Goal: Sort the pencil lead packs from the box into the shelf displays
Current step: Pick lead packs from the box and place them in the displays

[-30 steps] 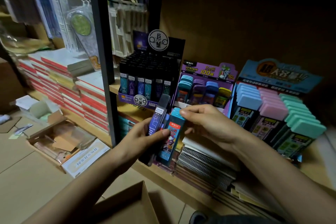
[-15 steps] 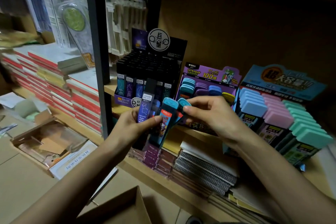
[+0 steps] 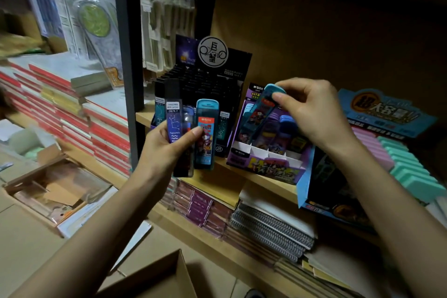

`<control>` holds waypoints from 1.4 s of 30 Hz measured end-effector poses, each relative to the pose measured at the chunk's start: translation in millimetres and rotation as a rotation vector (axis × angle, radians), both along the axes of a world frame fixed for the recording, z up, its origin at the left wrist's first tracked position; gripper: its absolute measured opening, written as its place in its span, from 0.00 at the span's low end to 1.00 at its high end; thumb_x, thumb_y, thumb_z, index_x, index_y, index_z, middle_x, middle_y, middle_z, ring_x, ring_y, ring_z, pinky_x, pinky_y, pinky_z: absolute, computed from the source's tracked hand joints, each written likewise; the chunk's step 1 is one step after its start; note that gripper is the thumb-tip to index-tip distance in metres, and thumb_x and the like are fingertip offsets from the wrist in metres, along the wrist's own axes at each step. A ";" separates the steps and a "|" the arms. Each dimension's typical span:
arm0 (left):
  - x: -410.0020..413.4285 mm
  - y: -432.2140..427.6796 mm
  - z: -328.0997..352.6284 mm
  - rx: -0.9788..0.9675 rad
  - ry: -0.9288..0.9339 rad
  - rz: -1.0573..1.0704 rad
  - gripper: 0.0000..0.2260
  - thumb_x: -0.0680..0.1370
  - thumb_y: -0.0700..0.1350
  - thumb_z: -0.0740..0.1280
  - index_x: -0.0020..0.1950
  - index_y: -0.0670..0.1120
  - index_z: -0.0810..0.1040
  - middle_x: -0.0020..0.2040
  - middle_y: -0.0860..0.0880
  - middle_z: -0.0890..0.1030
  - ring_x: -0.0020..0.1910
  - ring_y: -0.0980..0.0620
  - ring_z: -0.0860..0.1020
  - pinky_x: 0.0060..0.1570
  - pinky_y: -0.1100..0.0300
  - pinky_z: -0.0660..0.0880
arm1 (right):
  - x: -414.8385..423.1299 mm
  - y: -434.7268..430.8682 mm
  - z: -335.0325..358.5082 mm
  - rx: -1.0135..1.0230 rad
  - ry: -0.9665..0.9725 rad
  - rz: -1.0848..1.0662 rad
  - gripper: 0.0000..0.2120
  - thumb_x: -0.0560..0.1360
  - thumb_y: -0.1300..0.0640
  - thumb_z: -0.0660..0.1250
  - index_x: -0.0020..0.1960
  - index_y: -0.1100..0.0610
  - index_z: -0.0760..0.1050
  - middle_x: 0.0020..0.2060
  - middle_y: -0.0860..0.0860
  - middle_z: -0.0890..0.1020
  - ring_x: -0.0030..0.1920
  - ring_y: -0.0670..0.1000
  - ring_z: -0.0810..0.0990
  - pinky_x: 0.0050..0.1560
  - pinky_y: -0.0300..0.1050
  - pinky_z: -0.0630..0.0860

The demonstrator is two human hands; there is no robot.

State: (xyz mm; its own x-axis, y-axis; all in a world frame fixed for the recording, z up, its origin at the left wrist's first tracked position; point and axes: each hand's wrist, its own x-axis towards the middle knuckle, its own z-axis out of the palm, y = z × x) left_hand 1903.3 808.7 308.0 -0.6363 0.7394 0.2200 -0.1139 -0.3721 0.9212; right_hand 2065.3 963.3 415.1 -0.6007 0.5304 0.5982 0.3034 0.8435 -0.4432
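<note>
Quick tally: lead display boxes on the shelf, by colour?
Black display: 1
Purple display: 1
Blue display: 1
Total: 3

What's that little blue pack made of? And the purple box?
The blue pack in the right hand looks like shiny see-through plastic with a solid teal cap, like the packs in the left hand. The purple box seems printed cardboard: thin white folded dividers, dull finish.
</note>
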 end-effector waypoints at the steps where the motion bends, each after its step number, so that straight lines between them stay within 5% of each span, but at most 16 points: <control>1: 0.4 0.0 0.7 -0.003 0.008 -0.004 0.12 0.70 0.44 0.69 0.52 0.44 0.78 0.47 0.47 0.85 0.47 0.50 0.83 0.45 0.55 0.81 | -1.3 0.9 -2.9 0.049 -0.021 -0.005 0.09 0.75 0.58 0.68 0.54 0.57 0.81 0.44 0.43 0.79 0.46 0.43 0.78 0.48 0.36 0.74; 10: 7.9 0.6 -3.6 -0.044 0.074 -0.040 0.12 0.68 0.48 0.70 0.50 0.48 0.77 0.47 0.51 0.85 0.46 0.54 0.83 0.39 0.65 0.78 | -18.6 0.1 -32.9 0.192 -0.191 -0.038 0.08 0.72 0.59 0.71 0.50 0.59 0.78 0.46 0.52 0.80 0.51 0.54 0.72 0.53 0.47 0.67; 17: 12.9 6.1 -5.8 -0.057 0.099 -0.047 0.11 0.69 0.47 0.70 0.49 0.47 0.77 0.46 0.50 0.85 0.45 0.53 0.84 0.37 0.65 0.78 | -16.9 -2.7 -35.9 0.239 -0.225 -0.072 0.10 0.74 0.57 0.69 0.54 0.58 0.79 0.47 0.51 0.74 0.53 0.50 0.68 0.54 0.39 0.62; 22: 19.1 10.1 -3.5 -0.012 0.123 -0.105 0.09 0.69 0.46 0.70 0.48 0.50 0.79 0.46 0.48 0.85 0.46 0.52 0.84 0.40 0.65 0.78 | -12.4 -32.7 -29.3 -0.177 -0.127 0.203 0.08 0.75 0.53 0.68 0.53 0.53 0.80 0.45 0.46 0.80 0.47 0.44 0.77 0.48 0.38 0.72; 28: 18.1 10.3 -2.2 0.014 0.131 -0.073 0.09 0.70 0.47 0.69 0.49 0.48 0.77 0.47 0.49 0.85 0.47 0.52 0.83 0.42 0.65 0.78 | -11.1 -37.7 -22.1 -0.278 -0.023 0.186 0.07 0.73 0.62 0.70 0.51 0.56 0.79 0.41 0.48 0.81 0.43 0.47 0.79 0.46 0.47 0.78; 33: 5.7 4.6 -5.9 -0.022 0.119 -0.031 0.08 0.73 0.47 0.65 0.50 0.46 0.75 0.44 0.52 0.85 0.43 0.55 0.83 0.39 0.68 0.77 | -5.4 -19.6 -12.7 -0.127 0.131 0.073 0.09 0.73 0.61 0.69 0.52 0.52 0.76 0.43 0.43 0.78 0.45 0.40 0.76 0.42 0.30 0.72; 39: 7.7 4.6 -11.1 -0.079 0.129 -0.107 0.10 0.73 0.49 0.66 0.50 0.46 0.74 0.39 0.50 0.84 0.37 0.55 0.82 0.37 0.67 0.76 | -9.7 -11.1 -33.4 -0.078 0.099 0.050 0.09 0.73 0.60 0.70 0.51 0.52 0.74 0.40 0.41 0.77 0.42 0.36 0.76 0.41 0.30 0.72; 42: 12.0 6.4 -12.6 -0.099 0.127 -0.146 0.11 0.72 0.50 0.66 0.50 0.46 0.74 0.40 0.50 0.84 0.38 0.55 0.82 0.38 0.67 0.76 | -11.7 -5.3 -44.9 0.000 -0.004 0.002 0.09 0.73 0.58 0.70 0.52 0.55 0.75 0.45 0.49 0.78 0.47 0.45 0.75 0.48 0.36 0.69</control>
